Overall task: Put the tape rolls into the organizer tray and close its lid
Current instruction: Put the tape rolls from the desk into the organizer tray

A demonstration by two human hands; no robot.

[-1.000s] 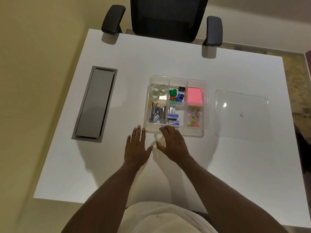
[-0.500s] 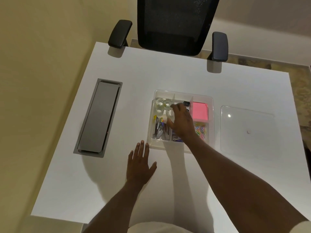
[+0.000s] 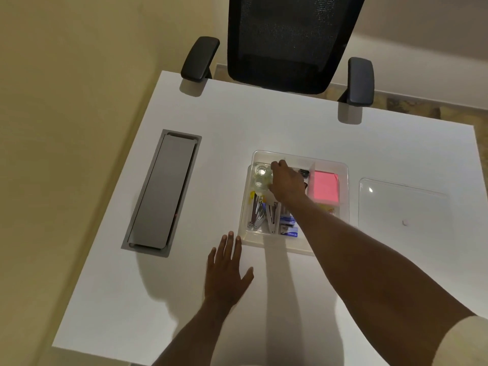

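Observation:
The clear organizer tray [image 3: 343,207] sits mid-table with its lid off. Two clear tape rolls [image 3: 261,177] lie in its back-left compartment. My right hand [image 3: 287,182] reaches into that compartment from the right, fingers curled down on a third clear tape roll that is mostly hidden under them. My left hand [image 3: 227,270] rests flat on the table just in front of the tray's near-left corner, fingers spread and holding nothing. The clear lid [image 3: 404,204] lies flat on the table to the right of the tray.
The other tray compartments hold staplers [image 3: 260,211], blue staple boxes [image 3: 289,225] and a pink note pad [image 3: 324,187]. A grey cable hatch [image 3: 161,191] is set into the table at left. A black office chair [image 3: 285,43] stands at the table's far edge.
My right hand lifted a tape roll from the table in front of the tray and carried it over the tray to the back-left compartment. My left hand stayed flat on the table.

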